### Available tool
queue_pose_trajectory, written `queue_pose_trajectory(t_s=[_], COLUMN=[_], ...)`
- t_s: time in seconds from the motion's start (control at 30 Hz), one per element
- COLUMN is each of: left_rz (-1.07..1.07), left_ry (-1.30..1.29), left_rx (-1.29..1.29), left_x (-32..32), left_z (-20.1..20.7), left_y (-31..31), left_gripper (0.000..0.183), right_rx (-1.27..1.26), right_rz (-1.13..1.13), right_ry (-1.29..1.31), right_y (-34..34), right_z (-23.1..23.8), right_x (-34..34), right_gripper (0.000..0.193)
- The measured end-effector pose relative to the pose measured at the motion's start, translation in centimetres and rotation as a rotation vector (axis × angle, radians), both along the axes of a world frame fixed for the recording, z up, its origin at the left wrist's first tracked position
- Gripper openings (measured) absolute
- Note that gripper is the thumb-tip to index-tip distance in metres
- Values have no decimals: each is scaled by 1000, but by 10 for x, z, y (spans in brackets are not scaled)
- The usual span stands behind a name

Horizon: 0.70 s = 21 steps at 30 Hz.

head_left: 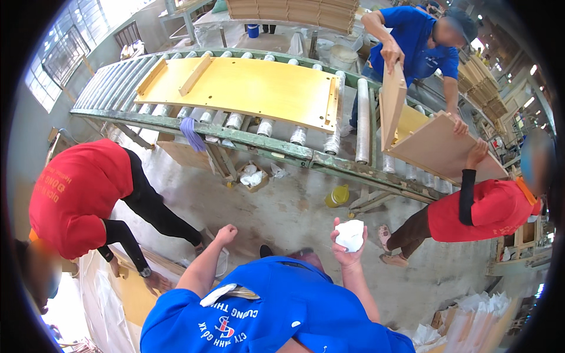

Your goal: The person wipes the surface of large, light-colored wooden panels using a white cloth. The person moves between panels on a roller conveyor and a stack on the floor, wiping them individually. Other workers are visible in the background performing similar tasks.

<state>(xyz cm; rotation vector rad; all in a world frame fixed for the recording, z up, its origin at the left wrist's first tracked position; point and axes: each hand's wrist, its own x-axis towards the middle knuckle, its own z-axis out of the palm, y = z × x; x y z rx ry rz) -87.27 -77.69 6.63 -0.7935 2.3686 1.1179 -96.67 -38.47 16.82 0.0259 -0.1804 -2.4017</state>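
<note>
My right hand [348, 250] is raised in front of my body, its fingers wrapped round a bright white wad [349, 235]. Cloth or paper, I cannot tell which. My left hand [226, 235] is held out over the floor, curled into a loose fist with nothing showing in it. Both hands are apart from the roller conveyor [259, 138] ahead. On its rollers lies a long yellow panel [247, 85] with wooden strips across it and small holes. A white cloth [219, 294] pokes out of my blue shirt's pocket.
At right, a co-worker in blue [412, 41] and one in red [482, 212] hold wooden panels [438, 144] in a corner shape. Another in red [82, 194] bends over a board [135, 291] at left. A yellow bucket [337, 196] and a box [253, 177] stand by the conveyor.
</note>
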Motion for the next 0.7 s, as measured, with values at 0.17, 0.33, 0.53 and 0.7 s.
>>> queue_pose_trajectory(t_s=[0.17, 0.33, 0.53, 0.7], left_rz=[61, -88, 152, 197], left_ry=[-100, -137, -103, 119], left_rx=[50, -8, -23, 55], left_x=[4, -12, -72, -155], left_z=[12, 26, 29, 26], left_y=[13, 24, 5, -23], left_gripper=[30, 31, 32, 30], right_rx=[167, -53, -93, -3], right_rz=[27, 193, 300, 252], right_ry=[37, 67, 101, 89], right_y=[-27, -67, -105, -118], right_z=[1, 8, 24, 19], right_x=[-78, -181, -273, -300], right_gripper=[56, 55, 56, 56])
